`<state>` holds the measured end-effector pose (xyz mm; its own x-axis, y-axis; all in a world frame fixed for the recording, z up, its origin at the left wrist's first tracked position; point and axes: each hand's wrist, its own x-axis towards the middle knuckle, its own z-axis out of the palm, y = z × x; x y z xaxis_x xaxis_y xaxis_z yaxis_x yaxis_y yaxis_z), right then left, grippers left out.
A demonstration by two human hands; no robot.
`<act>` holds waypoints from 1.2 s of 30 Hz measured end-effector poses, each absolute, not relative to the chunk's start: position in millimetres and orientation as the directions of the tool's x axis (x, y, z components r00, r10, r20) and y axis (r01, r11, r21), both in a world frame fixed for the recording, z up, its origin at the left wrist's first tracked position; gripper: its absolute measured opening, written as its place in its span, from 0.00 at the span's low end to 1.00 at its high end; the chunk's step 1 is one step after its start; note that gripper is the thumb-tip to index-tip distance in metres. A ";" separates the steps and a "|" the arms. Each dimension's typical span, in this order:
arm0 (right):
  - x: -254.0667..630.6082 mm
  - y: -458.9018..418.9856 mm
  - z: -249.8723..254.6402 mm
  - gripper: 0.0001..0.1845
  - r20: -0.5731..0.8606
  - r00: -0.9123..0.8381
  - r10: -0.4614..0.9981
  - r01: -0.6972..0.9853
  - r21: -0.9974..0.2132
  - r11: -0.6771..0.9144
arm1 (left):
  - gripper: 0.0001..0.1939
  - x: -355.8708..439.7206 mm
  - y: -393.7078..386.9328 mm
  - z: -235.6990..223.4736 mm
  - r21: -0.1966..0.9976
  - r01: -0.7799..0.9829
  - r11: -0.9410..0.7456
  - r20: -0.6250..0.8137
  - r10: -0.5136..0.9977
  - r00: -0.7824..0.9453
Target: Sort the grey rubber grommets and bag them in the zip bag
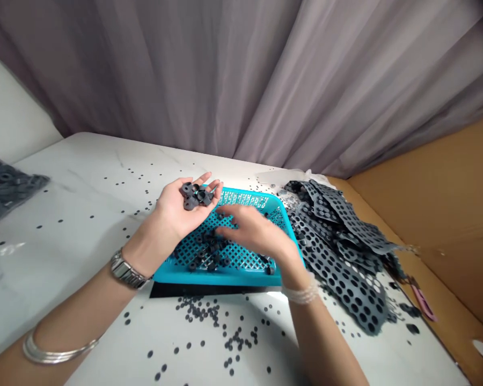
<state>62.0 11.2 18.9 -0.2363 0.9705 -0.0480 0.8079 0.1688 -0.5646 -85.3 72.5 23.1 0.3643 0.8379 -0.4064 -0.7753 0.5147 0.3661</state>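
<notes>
My left hand (pixel 173 209) is turned palm up over the left side of a turquoise plastic basket (pixel 217 277). Several small dark grey rubber caps (pixel 197 195) rest in its palm, with the fingers slightly curled around them. Inside the basket, just below, lies a loose cluster of similar caps (pixel 211 252). My right hand (pixel 255 230) is over the basket, blurred by motion, its thumb and fingers apart. Nothing shows between those fingers, though some fingertips are hard to make out.
Perforated dark rubber sheets (pixel 342 257) are heaped right of the basket. Small black discs (pixel 237 340) are scattered over the white table (pixel 84 268). A clear bag of dark parts (pixel 8 187) lies at left. Pink-handled scissors (pixel 423 303) lie near the right edge. A grey curtain (pixel 209 80) hangs behind.
</notes>
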 end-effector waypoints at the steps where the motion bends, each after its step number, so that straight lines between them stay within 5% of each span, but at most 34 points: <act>1: 53.6 9.6 11.7 0.28 -0.109 -0.281 0.954 0.836 -0.516 0.187 | 0.22 -86.3 72.6 24.0 0.361 -0.783 0.506 -0.398 0.843 0.361; 3: 36.5 4.5 -0.1 0.34 -0.187 -0.335 0.923 0.880 -0.413 0.236 | 0.23 -86.9 72.0 25.0 0.342 -0.795 0.501 -0.385 0.846 0.368; 7: 21.2 -4.1 -14.3 0.18 -0.148 -0.380 0.913 0.894 -0.312 0.321 | 0.24 -84.3 67.9 26.5 0.284 -0.801 0.527 -0.376 0.829 0.413; 13: 51.5 5.9 -4.2 0.15 0.046 -0.334 0.941 0.830 -0.458 0.317 | 0.25 -81.0 62.2 27.4 0.299 -0.798 0.523 -0.396 0.829 0.394; 21: 74.9 5.2 45.4 0.11 0.319 -0.051 0.946 0.775 -0.585 0.239 | 0.15 -70.9 52.3 14.3 0.337 -0.702 0.627 -0.454 0.762 0.462; 27: 60.6 -4.2 51.5 0.16 0.238 -0.339 0.910 0.678 -0.609 0.412 | 0.13 -63.2 40.8 16.0 0.376 -0.653 0.657 -0.504 0.736 0.452; 36: 84.0 -8.2 68.1 0.21 0.233 -0.250 0.940 0.604 -0.722 0.339 | 0.12 -63.1 39.4 28.6 0.383 -0.639 0.667 -0.459 0.738 0.495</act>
